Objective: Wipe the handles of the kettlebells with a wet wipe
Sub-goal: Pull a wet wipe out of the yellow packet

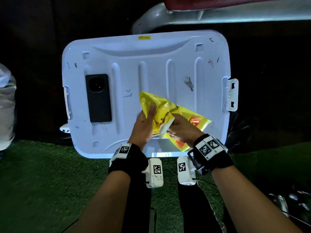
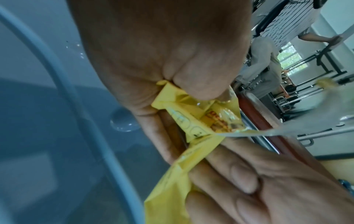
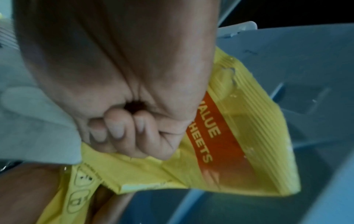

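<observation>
A yellow wet wipe pack [image 1: 159, 105] is held over the white bin lid [image 1: 151, 64]. My left hand [image 1: 149, 115] grips its left side, thumb on top of the crumpled film [image 2: 191, 121]. My right hand [image 1: 173, 126] pinches a white wipe [image 1: 164, 129] that sticks out of the pack's opening. In the right wrist view the right fingers [image 3: 122, 128] are curled tight, with the wipe [image 3: 38, 121] on one side and the pack [image 3: 229, 136] on the other. No kettlebell is in view.
A dark phone [image 1: 98, 98] lies face down on the left part of the lid. Green turf [image 1: 42, 182] covers the floor near me. A grey metal frame [image 1: 168, 15] runs behind the lid, and a clear plastic bag [image 1: 6, 106] stands at far left.
</observation>
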